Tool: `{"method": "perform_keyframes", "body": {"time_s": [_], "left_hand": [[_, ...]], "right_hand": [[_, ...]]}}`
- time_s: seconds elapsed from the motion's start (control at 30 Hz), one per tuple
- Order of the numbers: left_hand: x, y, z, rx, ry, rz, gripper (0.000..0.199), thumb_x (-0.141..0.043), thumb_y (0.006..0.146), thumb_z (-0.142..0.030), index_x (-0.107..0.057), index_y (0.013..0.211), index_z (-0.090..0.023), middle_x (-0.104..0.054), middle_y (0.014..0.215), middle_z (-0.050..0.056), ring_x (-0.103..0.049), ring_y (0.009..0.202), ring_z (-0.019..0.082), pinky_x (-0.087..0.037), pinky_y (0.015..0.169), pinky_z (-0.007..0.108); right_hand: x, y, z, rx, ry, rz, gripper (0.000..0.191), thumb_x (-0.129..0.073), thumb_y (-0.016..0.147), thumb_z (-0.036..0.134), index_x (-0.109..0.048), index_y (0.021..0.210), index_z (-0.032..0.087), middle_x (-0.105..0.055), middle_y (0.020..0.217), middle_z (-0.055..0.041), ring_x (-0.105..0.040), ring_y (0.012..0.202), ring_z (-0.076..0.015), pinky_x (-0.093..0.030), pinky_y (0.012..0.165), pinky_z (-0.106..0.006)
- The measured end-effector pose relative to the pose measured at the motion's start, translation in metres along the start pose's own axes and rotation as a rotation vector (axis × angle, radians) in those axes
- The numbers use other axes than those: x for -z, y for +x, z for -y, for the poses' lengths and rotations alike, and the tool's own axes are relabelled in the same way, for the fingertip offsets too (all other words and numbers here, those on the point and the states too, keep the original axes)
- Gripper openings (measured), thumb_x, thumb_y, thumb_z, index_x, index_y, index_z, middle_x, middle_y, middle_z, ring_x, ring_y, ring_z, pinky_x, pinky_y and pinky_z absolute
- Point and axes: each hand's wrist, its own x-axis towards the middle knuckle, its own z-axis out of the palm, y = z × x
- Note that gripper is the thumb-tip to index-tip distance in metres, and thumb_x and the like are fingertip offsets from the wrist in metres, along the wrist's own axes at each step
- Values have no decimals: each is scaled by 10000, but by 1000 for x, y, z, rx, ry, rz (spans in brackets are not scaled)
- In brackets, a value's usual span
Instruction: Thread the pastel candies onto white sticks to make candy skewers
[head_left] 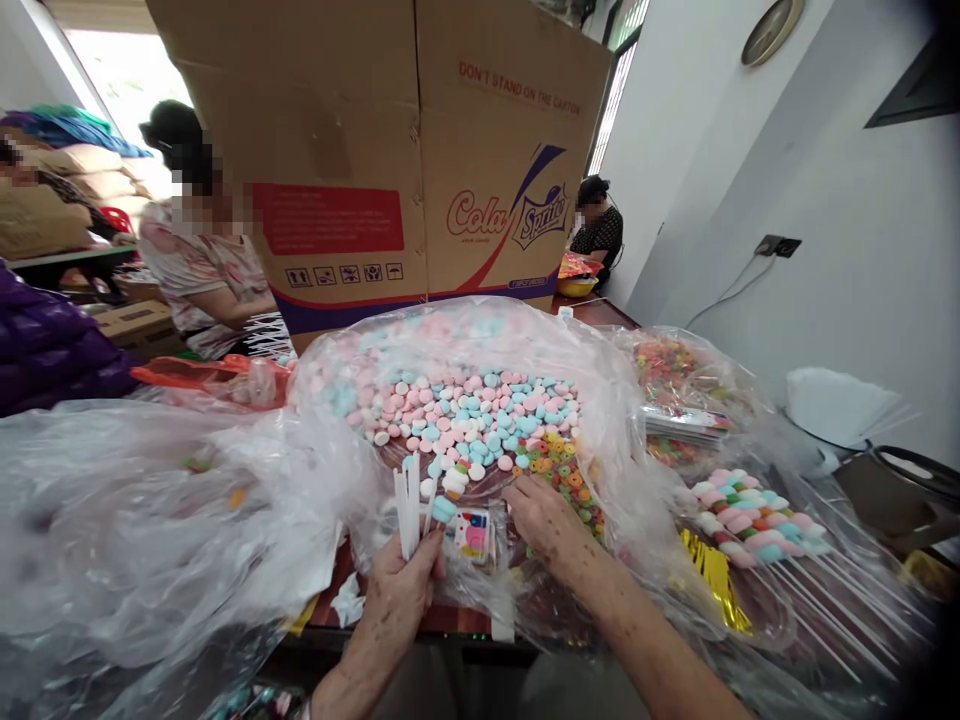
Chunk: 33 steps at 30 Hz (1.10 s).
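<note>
My left hand [405, 575] is closed around several white sticks [407, 505] that point upward. Candy pieces, among them a blue marshmallow [444, 509], sit on a stick beside my thumb. My right hand [544, 515] is at the edge of a heap of colourful ring-shaped gummies [562, 465], fingers bent together; whatever is between the fingertips is hidden. Beyond both hands spreads a pile of pink, blue and white marshmallows [480, 415] in a clear plastic bag [465, 335]. Small printed cards [474, 535] lie between my hands.
At the right, finished-looking marshmallow skewers [757, 515] lie beside gold foil strips [716, 580]. Behind them is a bag of gummies [664, 360]. A large cardboard box [337, 120] stands at the back. Crumpled plastic [150, 530] covers the left. People sit beyond the box.
</note>
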Motion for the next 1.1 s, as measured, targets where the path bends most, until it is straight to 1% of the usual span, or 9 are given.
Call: {"method": "perform_keyframes", "body": {"time_s": [0.07, 0.23, 0.5, 0.57, 0.67, 0.8, 0.9, 1.0, 1.1], "left_hand": [[-1, -1, -2, -3, 0, -2, 398, -692, 712, -469, -497, 516, -182, -392, 344, -100, -278, 247, 28, -169, 257, 150], [-4, -6, -11, -17, -3, -15, 369, -689, 709, -450, -504, 538, -180, -453, 383, -90, -286, 250, 24, -189, 261, 151], [-9, -11, -25, -7, 25, -21, 381, -679, 703, -432, -492, 478, -189, -359, 299, -105, -283, 244, 39, -185, 281, 158], [-9, -12, -26, 2, 26, -21, 377, -677, 703, -433, -495, 479, -191, -363, 299, -104, -284, 247, 43, -186, 282, 164], [-8, -13, -25, 15, 24, -25, 374, -676, 708, -434, -500, 486, -190, -388, 318, -97, -295, 255, 45, -183, 286, 170], [-5, -11, -18, 27, 26, -18, 389, -675, 718, -441, -497, 483, -187, -368, 323, -99, -300, 264, 46, -180, 294, 173], [-2, -7, -10, 31, 18, 6, 357, -687, 716, -440, -527, 534, -178, -453, 391, -77, -317, 271, 45, -181, 291, 182], [1, -5, -5, 38, 17, 47, 341, -682, 741, -439, -543, 575, -175, -490, 442, -68, -327, 284, 44, -190, 292, 184], [3, -5, -4, 51, 38, 62, 386, -670, 758, -463, -526, 537, -180, -407, 388, -86, -320, 292, 51, -192, 303, 181]], "right_hand": [[3, 0, 2, -9, -5, 11, 179, -518, 842, 28, -637, 859, 161, -629, 890, -68, -551, 888, -215, -448, 830, -333], [12, 1, 10, -56, -6, 52, 206, -497, 828, 23, -655, 859, 152, -639, 886, -86, -557, 919, -236, -449, 848, -341], [14, 3, 15, -133, 86, 93, 277, -449, 759, -16, -635, 891, 142, -639, 985, -111, -540, 1003, -245, -419, 912, -351], [14, 4, 12, -162, 165, 79, 274, -438, 747, -6, -626, 876, 145, -633, 981, -110, -540, 993, -241, -425, 895, -349], [14, 4, 6, -240, 351, 28, 230, -433, 771, 61, -619, 859, 164, -623, 899, -74, -555, 902, -219, -448, 811, -332], [20, 3, 2, -361, 666, -28, 238, -444, 830, 198, -637, 968, 191, -642, 938, -42, -589, 863, -188, -460, 779, -306], [25, 3, 1, -464, 837, -30, 212, -482, 845, 308, -637, 933, 194, -639, 866, -23, -585, 776, -173, -460, 717, -288], [28, 3, -3, -557, 961, -99, 239, -526, 827, 398, -617, 888, 186, -599, 773, -8, -545, 693, -156, -438, 636, -267], [28, 7, -11, -597, 983, -190, 250, -549, 815, 415, -607, 899, 186, -571, 748, 0, -519, 667, -145, -412, 600, -251]]}}
